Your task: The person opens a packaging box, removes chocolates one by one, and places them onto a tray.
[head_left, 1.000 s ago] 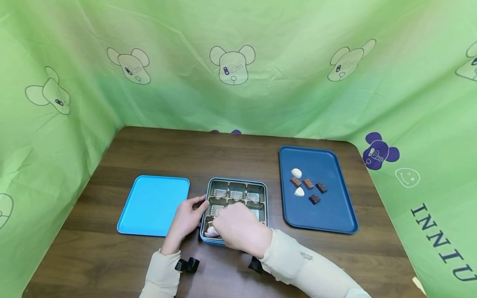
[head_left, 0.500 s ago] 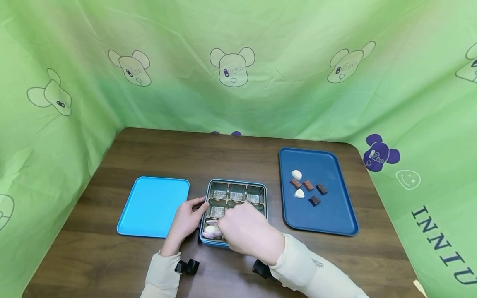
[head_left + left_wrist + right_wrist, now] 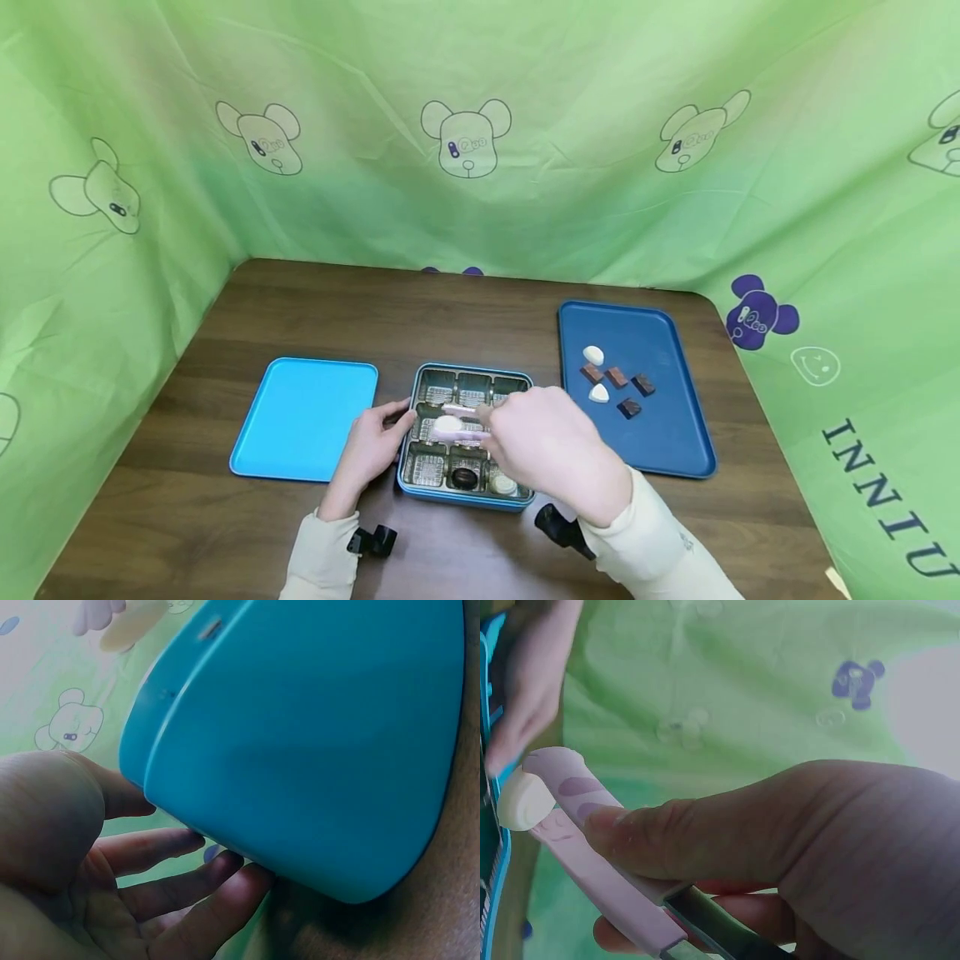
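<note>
My right hand grips tongs with pale pink tips and metal arms. A white oval chocolate is pinched between the tips, over the middle-left compartment of the blue tin in the head view. The tin has a divided tray inside. A dark round chocolate sits in its front middle compartment and a cream one at front right, partly behind the right hand. My left hand touches the tin's left side with thumb and fingertips, the thumb up near the rim in the left wrist view.
A bright blue lid lies to the tin's left. On the right is a dark blue tray with white pieces, brown pieces and dark pieces. Green printed cloth hangs around the wooden table.
The tongs have lifted the white chocolate out of the front-left compartment and carried it a little back and right. The right hand has moved rightward; the left hand stays at the tin's side.
</note>
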